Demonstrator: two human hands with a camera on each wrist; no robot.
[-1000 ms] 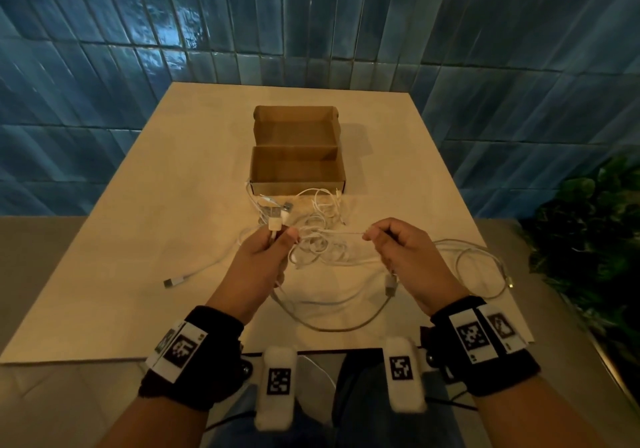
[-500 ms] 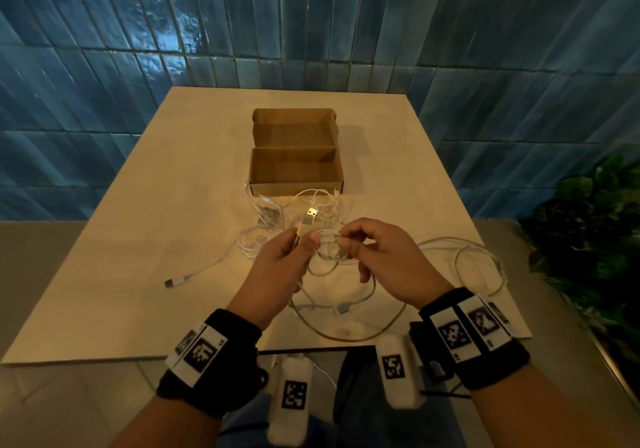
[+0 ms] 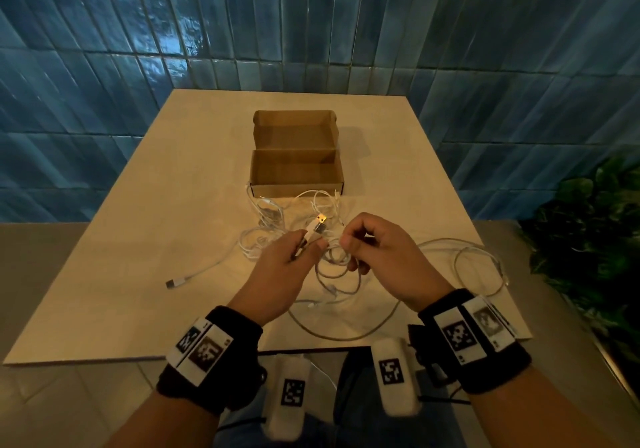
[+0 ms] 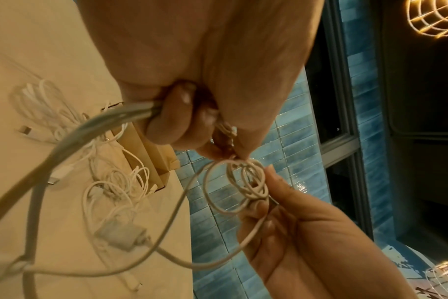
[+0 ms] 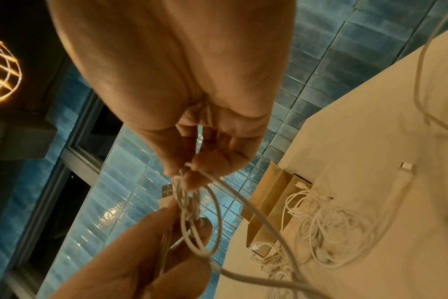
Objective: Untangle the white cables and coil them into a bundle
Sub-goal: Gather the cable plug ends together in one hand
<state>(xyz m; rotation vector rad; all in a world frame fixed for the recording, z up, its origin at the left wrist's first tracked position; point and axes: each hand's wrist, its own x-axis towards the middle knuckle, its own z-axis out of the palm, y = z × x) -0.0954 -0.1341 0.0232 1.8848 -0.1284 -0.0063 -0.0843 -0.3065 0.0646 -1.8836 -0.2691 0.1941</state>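
Several white cables lie tangled on the cream table (image 3: 145, 226) in front of a cardboard box. My left hand (image 3: 287, 267) grips one white cable near its USB plug (image 3: 320, 223), which sticks up past my thumb. My right hand (image 3: 374, 250) pinches small loops of the same cable (image 3: 334, 257) right beside the left thumb. In the left wrist view the loops (image 4: 246, 184) hang between the two hands, above the table. The right wrist view shows the loops (image 5: 192, 212) pinched at my right fingertips (image 5: 189, 174). More slack cable (image 3: 346, 330) trails toward the table's near edge.
An open cardboard box (image 3: 296, 157) stands at mid-table. A loose tangle of white cables (image 3: 266, 219) lies just in front of it, with one plug end (image 3: 172, 283) stretched out to the left. Another cable loop (image 3: 481, 267) lies at the right edge. A green plant (image 3: 588, 233) stands right of the table.
My hands have come together from about a hand's width apart. The stretch of cable held taut between them is now gathered into small loops, and the USB plug has tilted up.
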